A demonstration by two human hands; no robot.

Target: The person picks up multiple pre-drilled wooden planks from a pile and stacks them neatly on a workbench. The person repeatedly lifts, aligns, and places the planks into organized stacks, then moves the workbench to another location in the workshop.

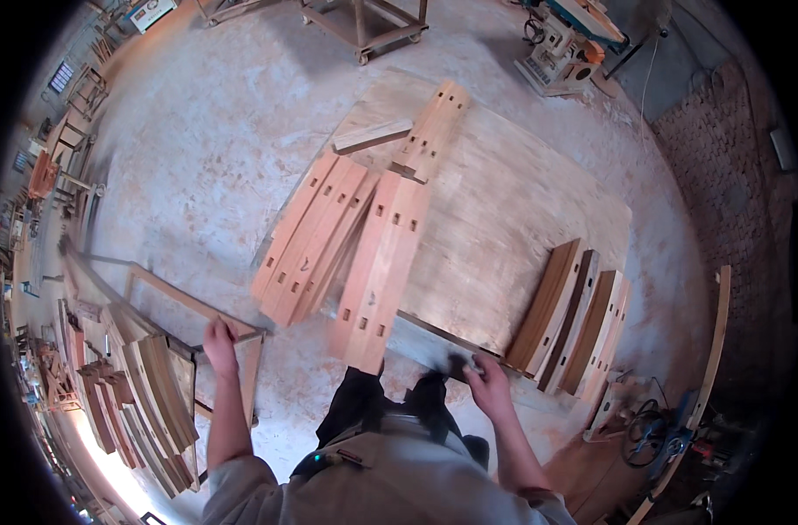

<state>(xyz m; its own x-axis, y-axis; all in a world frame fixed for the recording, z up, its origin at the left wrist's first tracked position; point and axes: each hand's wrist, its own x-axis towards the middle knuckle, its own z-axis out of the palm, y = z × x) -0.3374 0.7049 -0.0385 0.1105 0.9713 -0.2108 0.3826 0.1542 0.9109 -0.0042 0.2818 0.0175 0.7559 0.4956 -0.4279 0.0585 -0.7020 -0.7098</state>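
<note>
Left hand (pixel 220 337) sits on the corner of a wooden frame (pixel 189 302) at the person's left, fingers curled over the top rail, gripping it. Arm comes up from the lower edge, nearly straight, wrist above the frame corner.

Right hand (pixel 486 381) is at the near edge of the plywood sheet (pixel 513 201) lying on the floor, fingers bent down onto the edge or onto something small there. That spot is motion-blurred, so whether it is closed on anything cannot be told. Forearm angles up and inward from lower right.

Mortised boards (pixel 381 271): a pair lying side by side between the two hands, near end just ahead of the person's knees, well apart from the left hand and near the right one. Touched by neither hand.

Counts, as far as visible:
- fanned stack of mortised boards (pixel 311 236) left of the pair, about four
- one more mortised piece (pixel 434 127) at the far end of the sheet, with a plain short batten (pixel 373 136) beside it
- curved slats (pixel 578 319) leaning on the sheet's right edge, about five, just right of the right hand
- curved parts stacked on edge (pixel 150 402) below the frame at far left, too many to count

Power tool with cord (pixel 653 433) on the floor at lower right. Woodworking machine (pixel 561 44) at top right.
</note>
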